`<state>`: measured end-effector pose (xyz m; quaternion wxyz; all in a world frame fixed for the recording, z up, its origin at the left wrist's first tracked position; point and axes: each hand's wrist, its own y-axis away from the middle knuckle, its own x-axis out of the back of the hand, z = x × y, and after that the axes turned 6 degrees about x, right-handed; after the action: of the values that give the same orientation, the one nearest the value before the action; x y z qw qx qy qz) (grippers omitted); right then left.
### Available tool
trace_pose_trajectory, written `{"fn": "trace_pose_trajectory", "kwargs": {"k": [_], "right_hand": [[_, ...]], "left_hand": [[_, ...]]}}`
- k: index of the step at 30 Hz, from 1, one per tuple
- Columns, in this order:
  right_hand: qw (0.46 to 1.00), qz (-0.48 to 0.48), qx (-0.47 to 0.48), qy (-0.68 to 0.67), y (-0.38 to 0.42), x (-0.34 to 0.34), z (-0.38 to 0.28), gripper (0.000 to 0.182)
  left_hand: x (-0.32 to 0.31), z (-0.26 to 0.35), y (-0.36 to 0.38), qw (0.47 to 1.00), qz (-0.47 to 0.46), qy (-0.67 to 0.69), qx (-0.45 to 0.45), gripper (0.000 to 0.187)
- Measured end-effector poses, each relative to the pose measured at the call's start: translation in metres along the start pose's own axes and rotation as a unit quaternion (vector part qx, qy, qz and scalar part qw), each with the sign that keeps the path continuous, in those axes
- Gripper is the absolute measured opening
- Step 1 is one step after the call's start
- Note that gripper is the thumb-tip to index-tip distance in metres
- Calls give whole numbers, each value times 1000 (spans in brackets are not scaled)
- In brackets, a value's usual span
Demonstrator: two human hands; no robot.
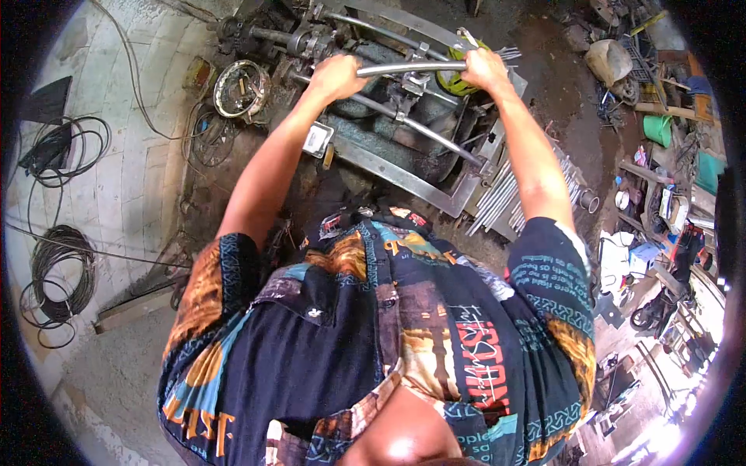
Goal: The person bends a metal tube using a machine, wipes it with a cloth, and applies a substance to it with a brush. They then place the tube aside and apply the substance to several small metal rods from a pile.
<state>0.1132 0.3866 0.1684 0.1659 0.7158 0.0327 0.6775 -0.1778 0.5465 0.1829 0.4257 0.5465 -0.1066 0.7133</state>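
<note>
A grey metal rod [412, 67], slightly bowed in this wide view, spans the gap between my two hands. My left hand [336, 78] is wrapped round its left end, and my right hand [485, 68] grips it near the right end. Both hands are above a metal machine frame [404, 179] with long steel guide bars [439, 138]. Just behind my right hand is a yellow-green round container [454, 80], partly covered by the hand and rod.
Several cut metal rods [497, 198] lie stacked right of the frame. A round basin [241, 89] stands at left. Coiled black cables [64, 268] hang on the pale wall [132, 179]. A green bucket [657, 130] and assorted clutter lie at far right.
</note>
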Motion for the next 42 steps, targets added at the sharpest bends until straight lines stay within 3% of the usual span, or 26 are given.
{"fn": "trace_pose_trajectory", "kwargs": {"k": [12,15,16,19,21,22,23,24,26,28,30,31,32,34,36,37,40,42], "right_hand": [[997,5,73,-4,-17,16,15,20],[984,37,163,54,-39,29,10,19],[985,-47,151,67,-50,47,1,26],[980,-65,155,102,-60,58,-10,42],[989,112,99,13,-59,37,-10,62],[923,361,125,40,-56,26,-13,50],[919,390,53,-27,-46,24,-21,54],[904,415,-20,-96,-41,21,-29,58],[859,309,-212,-349,-45,7,-32,49],[775,256,-231,-530,-62,-2,-32,41],[718,242,-219,-615,-78,-10,-41,36],[777,217,-251,-534,-88,-10,-40,31],[795,201,-260,-509,-115,-30,-30,31],[835,129,-231,-482,-124,-14,-41,30],[835,106,-253,-478,-120,3,-66,30],[859,134,-244,-431,-124,1,-77,33],[893,120,-184,-392,-120,-7,-94,41],[906,130,-141,-377,-116,-12,-100,38]], "left_hand": [[-4,26,37,997,11,-31,69,30],[-27,53,79,988,-7,79,133,31],[-40,65,89,980,-25,120,158,32],[-57,69,95,973,6,168,155,39],[-64,58,92,972,9,184,143,40],[-63,56,89,972,11,193,132,40],[-59,56,89,969,-7,212,126,42],[-59,58,89,964,-14,234,129,42],[-69,63,86,960,-10,256,110,41],[-76,72,88,957,-26,279,79,42],[-85,81,88,943,-72,321,43,47],[-86,86,89,943,-96,318,23,53],[-76,89,91,926,-156,342,23,55],[-89,83,94,938,-71,339,-4,52],[-98,67,86,914,-38,403,23,50],[-98,57,81,909,-31,412,58,57],[-79,29,77,886,14,448,121,48],[-73,18,78,860,102,482,130,42]]}}
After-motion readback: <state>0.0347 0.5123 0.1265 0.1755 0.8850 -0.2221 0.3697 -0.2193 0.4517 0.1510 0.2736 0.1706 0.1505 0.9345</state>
